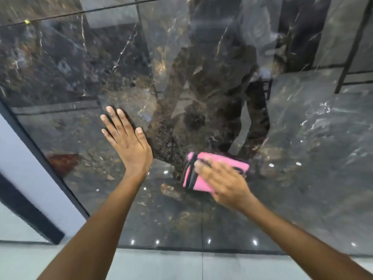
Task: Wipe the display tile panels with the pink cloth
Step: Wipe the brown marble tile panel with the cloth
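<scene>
Under the right hand [224, 181] lies the pink cloth [203, 171], folded, with dark stripes near its left end; the hand presses it flat against the glossy dark marble panel [302, 158], fingers stretched out over it and blurred. Left of it and a little higher, the left hand [127, 138] rests open on the same panel, palm down, fingers straight and spread, holding nothing. The two hands are near each other but apart. Beyond the left hand a dark frame edge [46, 160] runs diagonally, with a pale wall [24, 158] past it. Below both forearms the panel ends at a bottom edge, and a pale floor [181, 265] begins. Right of the right hand the panel stretches wide and bare. Above both hands a thin seam [80, 14] crosses the panel, and a person's dim reflection shows in the gloss.
</scene>
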`<control>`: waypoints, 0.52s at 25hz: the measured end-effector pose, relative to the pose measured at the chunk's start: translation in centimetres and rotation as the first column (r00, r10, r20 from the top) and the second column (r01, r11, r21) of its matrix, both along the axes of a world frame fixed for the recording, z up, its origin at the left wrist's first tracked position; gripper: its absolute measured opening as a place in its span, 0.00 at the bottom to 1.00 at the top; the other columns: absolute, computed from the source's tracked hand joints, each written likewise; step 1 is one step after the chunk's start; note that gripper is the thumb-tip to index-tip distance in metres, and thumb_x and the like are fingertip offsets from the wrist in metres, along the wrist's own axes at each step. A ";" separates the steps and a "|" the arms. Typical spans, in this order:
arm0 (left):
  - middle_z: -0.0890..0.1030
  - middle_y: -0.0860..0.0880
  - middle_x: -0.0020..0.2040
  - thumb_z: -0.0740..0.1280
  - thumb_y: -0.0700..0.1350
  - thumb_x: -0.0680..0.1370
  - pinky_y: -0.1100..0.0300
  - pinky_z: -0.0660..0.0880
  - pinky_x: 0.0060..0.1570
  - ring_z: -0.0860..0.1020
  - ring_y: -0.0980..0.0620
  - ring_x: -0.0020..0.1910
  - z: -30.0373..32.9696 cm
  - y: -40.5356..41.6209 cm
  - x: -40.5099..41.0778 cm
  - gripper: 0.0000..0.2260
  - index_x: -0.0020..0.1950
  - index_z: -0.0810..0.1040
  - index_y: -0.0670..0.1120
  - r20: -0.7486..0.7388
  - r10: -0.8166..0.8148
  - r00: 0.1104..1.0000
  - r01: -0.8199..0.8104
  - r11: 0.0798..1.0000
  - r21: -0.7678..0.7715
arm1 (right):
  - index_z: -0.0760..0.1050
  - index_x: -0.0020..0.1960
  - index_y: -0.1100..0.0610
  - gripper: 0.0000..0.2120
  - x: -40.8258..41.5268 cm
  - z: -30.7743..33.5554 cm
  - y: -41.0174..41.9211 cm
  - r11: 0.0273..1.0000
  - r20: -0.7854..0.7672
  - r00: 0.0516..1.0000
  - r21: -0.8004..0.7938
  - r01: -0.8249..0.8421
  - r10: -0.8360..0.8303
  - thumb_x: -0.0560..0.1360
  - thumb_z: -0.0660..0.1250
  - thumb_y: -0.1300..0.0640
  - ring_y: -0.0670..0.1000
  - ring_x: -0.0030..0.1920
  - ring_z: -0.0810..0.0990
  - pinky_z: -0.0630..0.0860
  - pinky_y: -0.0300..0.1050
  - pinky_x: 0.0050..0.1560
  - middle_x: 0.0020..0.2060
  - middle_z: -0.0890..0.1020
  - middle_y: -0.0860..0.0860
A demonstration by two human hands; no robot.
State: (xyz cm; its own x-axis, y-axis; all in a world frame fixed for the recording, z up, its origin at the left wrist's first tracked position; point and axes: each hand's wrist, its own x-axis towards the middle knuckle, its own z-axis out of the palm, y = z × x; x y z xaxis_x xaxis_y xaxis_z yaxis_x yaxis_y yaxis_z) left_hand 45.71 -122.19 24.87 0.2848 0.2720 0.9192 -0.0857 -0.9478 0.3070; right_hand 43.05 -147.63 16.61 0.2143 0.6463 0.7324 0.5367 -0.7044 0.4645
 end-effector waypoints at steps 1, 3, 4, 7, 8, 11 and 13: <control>0.54 0.33 0.78 0.47 0.50 0.84 0.43 0.43 0.75 0.49 0.33 0.77 -0.1 -0.1 -0.2 0.26 0.78 0.53 0.34 -0.008 -0.005 1.000 0.005 1.000 0.000 | 0.67 0.72 0.61 0.37 -0.4 -0.6 -0.4 0.988 -0.047 0.999 -0.150 -0.025 0.019 0.63 0.67 0.66 0.55 0.74 0.63 0.57 0.53 0.73 0.71 0.70 0.53; 0.54 0.32 0.77 0.44 0.52 0.84 0.44 0.42 0.75 0.50 0.32 0.76 -0.1 -0.3 -0.4 0.28 0.78 0.53 0.34 -0.012 -0.031 0.999 0.031 1.000 0.001 | 0.70 0.70 0.61 0.33 -0.2 2.0 -2.1 0.992 -0.053 0.994 -0.078 -0.096 0.092 0.64 0.65 0.64 0.56 0.73 0.65 0.58 0.55 0.72 0.69 0.72 0.53; 0.54 0.32 0.77 0.43 0.52 0.84 0.44 0.41 0.75 0.50 0.32 0.76 -0.1 -0.3 -0.4 0.28 0.77 0.53 0.34 -0.009 -0.044 0.999 0.044 0.999 0.000 | 0.73 0.68 0.62 0.30 0.1 4.5 -2.9 0.994 -0.008 0.998 0.084 -0.066 0.066 0.65 0.65 0.63 0.56 0.73 0.65 0.60 0.56 0.71 0.68 0.73 0.55; 0.52 0.34 0.78 0.46 0.51 0.85 0.44 0.41 0.75 0.47 0.35 0.77 -1.0 0.7 -0.5 0.27 0.78 0.51 0.36 -0.016 -0.084 0.996 0.085 0.996 0.040 | 0.72 0.67 0.68 0.27 0.6 10.0 -2.1 0.858 0.099 0.995 0.514 -0.023 -0.033 0.68 0.66 0.64 0.60 0.73 0.64 0.62 0.58 0.72 0.68 0.72 0.62; 0.50 0.36 0.79 0.46 0.51 0.85 0.46 0.41 0.76 0.44 0.39 0.78 -2.1 1.3 -0.6 0.26 0.79 0.49 0.38 -0.030 -0.102 0.994 0.104 0.990 0.091 | 0.71 0.67 0.69 0.27 0.8 9.4 -0.4 0.853 0.125 0.991 0.522 -0.027 -0.045 0.68 0.65 0.64 0.61 0.72 0.65 0.64 0.58 0.71 0.68 0.71 0.62; 0.38 0.50 0.80 0.45 0.53 0.85 0.50 0.41 0.77 0.38 0.48 0.79 -6.9 3.3 -0.9 0.25 0.81 0.41 0.49 -0.077 -0.123 0.989 0.138 0.962 0.236 | 0.68 0.71 0.65 0.30 1.2 1.3 5.1 0.992 0.098 0.994 0.118 -0.054 0.042 0.68 0.63 0.65 0.55 0.71 0.68 0.60 0.52 0.73 0.71 0.69 0.56; 0.38 0.52 0.80 0.44 0.53 0.85 0.49 0.42 0.77 0.39 0.48 0.79 -9.4 4.1 -0.7 0.24 0.80 0.41 0.52 -0.077 -0.127 0.989 0.143 0.954 0.264 | 0.64 0.73 0.62 0.33 0.5 -4.3 5.9 0.927 -0.034 0.995 -0.362 -0.104 0.098 0.69 0.65 0.66 0.51 0.72 0.67 0.58 0.48 0.74 0.72 0.69 0.51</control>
State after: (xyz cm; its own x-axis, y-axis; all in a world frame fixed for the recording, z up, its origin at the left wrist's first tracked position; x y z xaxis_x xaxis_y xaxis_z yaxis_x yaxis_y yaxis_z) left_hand 44.99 -118.10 15.48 0.3570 -0.0264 0.9337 -0.2081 -0.9767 0.0519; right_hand 43.51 -141.72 12.29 0.1436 0.8858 0.4412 0.6051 -0.4314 0.6691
